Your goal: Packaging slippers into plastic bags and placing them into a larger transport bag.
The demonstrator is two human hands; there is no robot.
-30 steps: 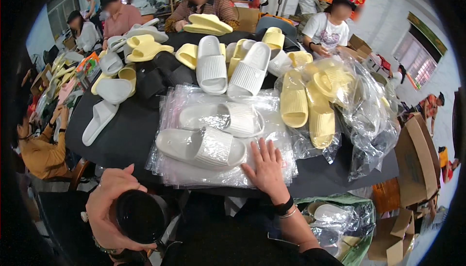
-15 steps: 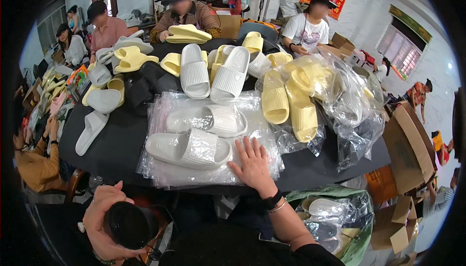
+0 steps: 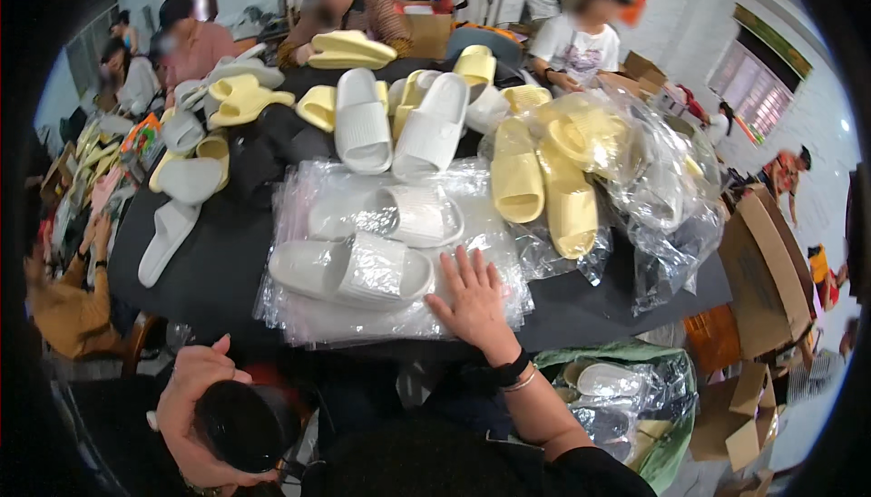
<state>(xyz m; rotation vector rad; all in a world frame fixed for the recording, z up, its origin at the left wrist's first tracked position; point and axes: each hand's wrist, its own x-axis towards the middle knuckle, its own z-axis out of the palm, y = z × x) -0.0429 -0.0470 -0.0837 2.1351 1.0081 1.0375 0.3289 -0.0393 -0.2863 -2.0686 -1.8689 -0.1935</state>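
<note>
My right hand (image 3: 471,304) lies flat with fingers spread on a stack of clear plastic bags (image 3: 304,325). Its thumb is close to the toe end of a light grey slide slipper (image 3: 308,267) on the top bag. A second grey slide (image 3: 349,214) sits just behind the first. Down at the lower left, below the table edge, my left hand (image 3: 186,406) curves round a black round object (image 3: 238,424) whose kind I cannot make out. Some of its fingers are hidden. Several yellow slides (image 3: 517,184) and other grey slides (image 3: 361,125) lie beyond the bags.
Bagged slides (image 3: 653,180) are heaped on the right of the black table (image 3: 218,288). A green sack (image 3: 676,443) of bagged slippers stands below, beside cardboard boxes (image 3: 767,270). People sit across the table; a person in brown sleeves (image 3: 68,302) works at the left.
The view has shifted slightly. My right hand stays flat on the bags and my left hand stays at the black object. The person at the far right of the table has tilted their head.
</note>
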